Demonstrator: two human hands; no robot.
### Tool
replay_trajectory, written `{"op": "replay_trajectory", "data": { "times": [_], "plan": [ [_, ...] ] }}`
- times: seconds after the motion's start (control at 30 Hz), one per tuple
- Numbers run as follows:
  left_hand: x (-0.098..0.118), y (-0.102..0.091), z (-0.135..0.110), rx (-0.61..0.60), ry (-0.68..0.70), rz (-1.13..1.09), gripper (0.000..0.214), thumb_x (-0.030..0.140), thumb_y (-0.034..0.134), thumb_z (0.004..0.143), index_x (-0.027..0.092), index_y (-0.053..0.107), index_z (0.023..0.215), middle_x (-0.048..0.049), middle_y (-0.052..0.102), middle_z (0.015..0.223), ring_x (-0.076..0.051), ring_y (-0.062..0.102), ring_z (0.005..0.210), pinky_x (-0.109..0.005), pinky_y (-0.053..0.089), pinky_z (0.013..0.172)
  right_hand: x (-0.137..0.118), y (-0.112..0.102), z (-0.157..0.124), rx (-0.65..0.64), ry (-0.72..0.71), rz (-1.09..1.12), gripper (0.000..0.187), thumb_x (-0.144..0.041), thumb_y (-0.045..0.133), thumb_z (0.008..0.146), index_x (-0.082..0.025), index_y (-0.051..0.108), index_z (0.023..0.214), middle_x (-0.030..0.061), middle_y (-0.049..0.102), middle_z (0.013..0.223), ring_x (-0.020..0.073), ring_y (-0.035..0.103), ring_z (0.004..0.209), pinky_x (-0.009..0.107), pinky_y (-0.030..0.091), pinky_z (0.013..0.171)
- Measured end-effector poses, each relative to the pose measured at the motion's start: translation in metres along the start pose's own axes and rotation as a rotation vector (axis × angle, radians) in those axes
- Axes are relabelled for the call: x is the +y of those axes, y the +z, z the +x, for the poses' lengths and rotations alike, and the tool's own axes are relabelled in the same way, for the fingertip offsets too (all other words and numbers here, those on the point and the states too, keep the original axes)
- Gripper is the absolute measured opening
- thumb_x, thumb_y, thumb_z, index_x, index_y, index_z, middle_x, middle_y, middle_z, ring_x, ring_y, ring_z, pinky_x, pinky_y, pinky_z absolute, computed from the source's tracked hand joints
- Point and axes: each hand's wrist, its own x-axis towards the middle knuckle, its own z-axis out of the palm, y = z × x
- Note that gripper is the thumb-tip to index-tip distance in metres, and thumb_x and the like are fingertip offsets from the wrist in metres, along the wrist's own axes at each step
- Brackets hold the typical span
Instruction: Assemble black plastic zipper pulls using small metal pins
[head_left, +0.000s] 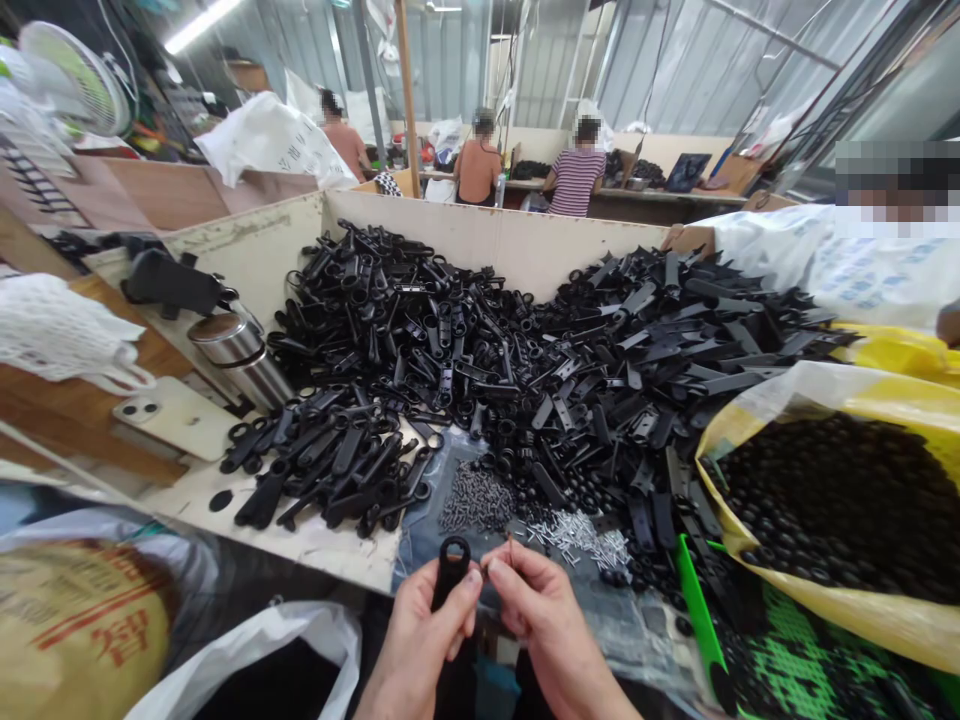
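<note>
My left hand is closed around a black plastic piece with a ring at its end, ring upward. Beside it my right hand is pinched, fingertips close to that piece; whatever sits between them is too small to make out. Just beyond the hands, on a worn blue-grey sheet, lie a heap of small dark screws and a heap of silvery pins. To the left are several similar black ringed pieces.
Large heaps of black ringed parts and flat black parts fill the walled bench. On the right are a yellow bag of black round pieces and a green basket. A steel flask and phone are left. Several people sit beyond.
</note>
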Motion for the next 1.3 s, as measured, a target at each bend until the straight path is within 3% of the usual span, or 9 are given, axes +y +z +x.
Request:
{"op": "replay_trajectory", "data": {
  "times": [0.27,0.47,0.6,0.83,1.03,1.2,1.3],
  "plan": [
    [-0.009,-0.002,0.004,-0.066,-0.055,-0.073,0.054,0.063,0.084,0.068,0.013,0.070,0.082,0.0078,0.045,0.050,-0.004,0.026,0.045,-0.019,0.016,0.044,0.006,0.002,-0.001,0.004,-0.040,-0.015,0.042,-0.055,0.085,0.074,-0.016,0.073,0.077,-0.0034,0.052,0.069,0.0046,0.027,0.050,0.020,0.019,0.044],
    [-0.009,0.001,0.002,-0.015,-0.070,-0.153,0.050,0.059,0.087,0.064,0.015,0.064,0.072,0.0087,0.043,0.048,-0.004,0.025,0.046,-0.018,0.017,0.043,0.003,-0.008,-0.001,-0.001,-0.358,-0.330,0.031,-0.049,0.076,0.085,-0.019,0.074,0.076,0.0006,0.058,0.075,0.0146,0.052,0.068,0.024,0.042,0.061],
    [-0.004,0.004,0.002,-0.041,-0.099,-0.168,0.046,0.052,0.088,0.065,0.016,0.060,0.069,0.0088,0.044,0.049,-0.004,0.027,0.046,-0.017,0.018,0.044,-0.003,-0.014,-0.001,-0.011,-0.451,-0.472,0.024,-0.043,0.072,0.090,-0.022,0.076,0.080,0.0006,0.060,0.074,0.0145,0.052,0.064,0.024,0.042,0.058],
    [0.005,0.012,0.000,-0.025,-0.340,-0.371,0.050,0.044,0.095,0.053,0.017,0.056,0.067,0.0100,0.047,0.046,-0.001,0.030,0.040,-0.017,0.019,0.045,-0.003,-0.023,-0.003,-0.033,-0.624,-0.589,0.010,-0.029,0.072,0.091,-0.025,0.080,0.093,0.0015,0.064,0.076,0.0141,0.058,0.061,0.023,0.045,0.052],
    [0.003,0.016,-0.002,0.019,-0.395,-0.351,0.044,0.039,0.093,0.058,0.017,0.058,0.071,0.0089,0.050,0.052,-0.001,0.032,0.042,-0.015,0.021,0.047,-0.001,-0.031,-0.007,-0.013,-0.704,-0.727,0.009,-0.024,0.068,0.093,-0.024,0.077,0.097,0.0024,0.066,0.079,0.0138,0.057,0.057,0.024,0.046,0.050],
    [0.001,0.011,-0.004,-0.108,-0.384,-0.319,0.031,0.035,0.086,0.069,0.016,0.064,0.081,0.0051,0.056,0.061,-0.004,0.039,0.047,-0.018,0.025,0.051,-0.001,-0.036,-0.007,0.001,-0.710,-0.830,0.009,-0.023,0.064,0.094,-0.022,0.073,0.095,0.0032,0.066,0.080,0.0145,0.059,0.058,0.024,0.046,0.050],
    [0.004,0.007,-0.006,-0.212,-0.409,-0.318,0.027,0.025,0.080,0.067,0.016,0.068,0.089,0.0010,0.062,0.068,-0.006,0.044,0.052,-0.021,0.030,0.054,-0.004,-0.039,-0.006,0.029,-0.676,-0.827,0.007,-0.021,0.063,0.093,-0.022,0.071,0.093,0.0020,0.065,0.079,0.0133,0.055,0.055,0.024,0.045,0.048]
  ]
}}
